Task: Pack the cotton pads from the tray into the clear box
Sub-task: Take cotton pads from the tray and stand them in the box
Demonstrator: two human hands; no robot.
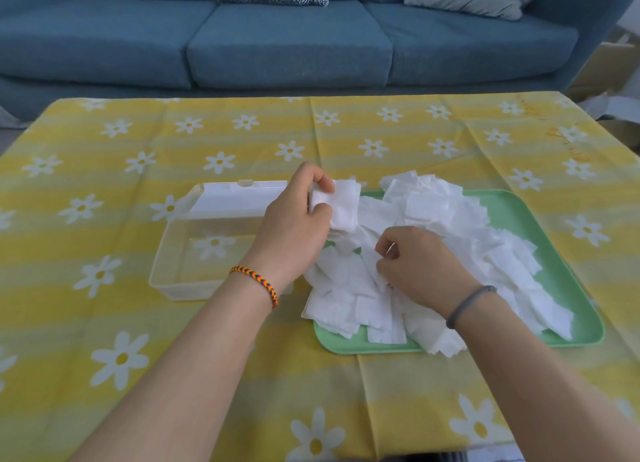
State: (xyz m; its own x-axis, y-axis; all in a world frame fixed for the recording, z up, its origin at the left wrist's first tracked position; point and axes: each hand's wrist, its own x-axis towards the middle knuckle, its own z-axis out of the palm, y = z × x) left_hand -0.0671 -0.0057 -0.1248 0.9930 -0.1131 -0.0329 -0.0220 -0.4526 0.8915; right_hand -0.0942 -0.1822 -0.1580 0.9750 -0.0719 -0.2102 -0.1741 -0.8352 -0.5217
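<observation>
- Left hand (294, 226) pinching a small stack of cotton pads (341, 207), 9 o'clock of tray (568, 288).
- Right hand (415, 260) curled, picking at 1 pad.
- Probably light, soft, floppy: best gripped flat across faces.
- Clear box (180, 267) empty.

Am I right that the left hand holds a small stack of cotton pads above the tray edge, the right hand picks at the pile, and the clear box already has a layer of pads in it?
Not quite. The head view shows the clear box empty. The rest holds: left hand holds a small stack of cotton pads, right hand picks at the pile on the tray.
</observation>
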